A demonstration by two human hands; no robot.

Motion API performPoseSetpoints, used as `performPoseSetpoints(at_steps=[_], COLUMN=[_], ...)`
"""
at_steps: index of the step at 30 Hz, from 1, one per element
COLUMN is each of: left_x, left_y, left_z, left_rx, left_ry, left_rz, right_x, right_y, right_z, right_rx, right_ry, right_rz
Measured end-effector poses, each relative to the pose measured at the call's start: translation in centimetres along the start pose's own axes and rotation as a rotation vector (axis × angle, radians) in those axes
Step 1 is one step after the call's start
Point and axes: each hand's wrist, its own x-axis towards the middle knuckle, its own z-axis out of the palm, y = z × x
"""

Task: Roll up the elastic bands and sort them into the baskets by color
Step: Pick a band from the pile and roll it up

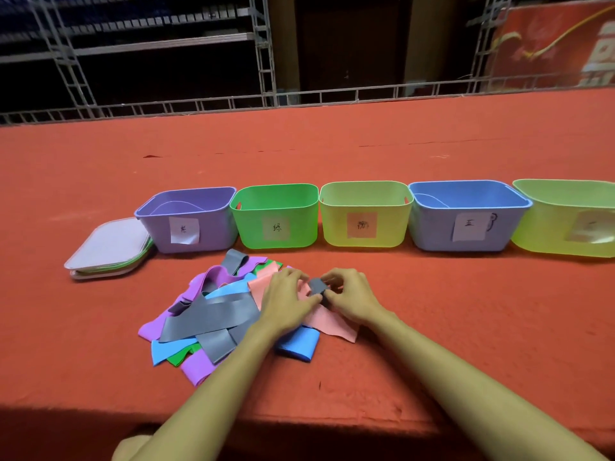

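My left hand and right hand are both pinched shut on a small gray roll, held just above the pile of bands on the counter. I think I have only started: the baskets look empty, though I cannot see their bottoms. The pile has flat, floppy purple, blue, green, pink and gray bands left to roll.

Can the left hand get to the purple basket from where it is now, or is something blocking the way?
Probably yes. The purple basket stands open at the left end of the row, behind the band pile, and nothing stands upright between them. But the left hand shares a grip on the grey roll with the right hand.
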Motion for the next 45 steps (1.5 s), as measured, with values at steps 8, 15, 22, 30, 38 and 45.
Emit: performPoseSetpoints(at_steps=[8,15,22,30,38,45], left_x=[1.2,1.7,1.7,2.5,1.1,1.7], left_y=[-0.1,0.7,0.0,-3.4,11.2,14.5], left_z=[-1.9,-4.0,-6.5,-9.3,-7.2,-6.0], left_rx=[0.044,0.083,0.319,0.626,-0.363,-0.715], left_ry=[0.063,0.036,-0.005,-0.278,-0.037,-0.117], left_rz=[-0.023,-0.035,0.119,-0.285,0.256,0.253], right_x=[1.3,3.0,3.3,2.5,0.1,-1.7], right_y=[-3.2,-5.4,-4.4,-5.5,-12.2,-12.3], right_z=[-2.3,-7.0,-10.6,-15.9,-17.4,-19.2], right_rx=[0.172,0.116,0.179,0.365,0.058,0.119], right_ry=[0.342,0.472,0.510,0.281,0.016,-0.092], right_rz=[-0.204,-0.233,-0.067,0.168,0.031,-0.081])
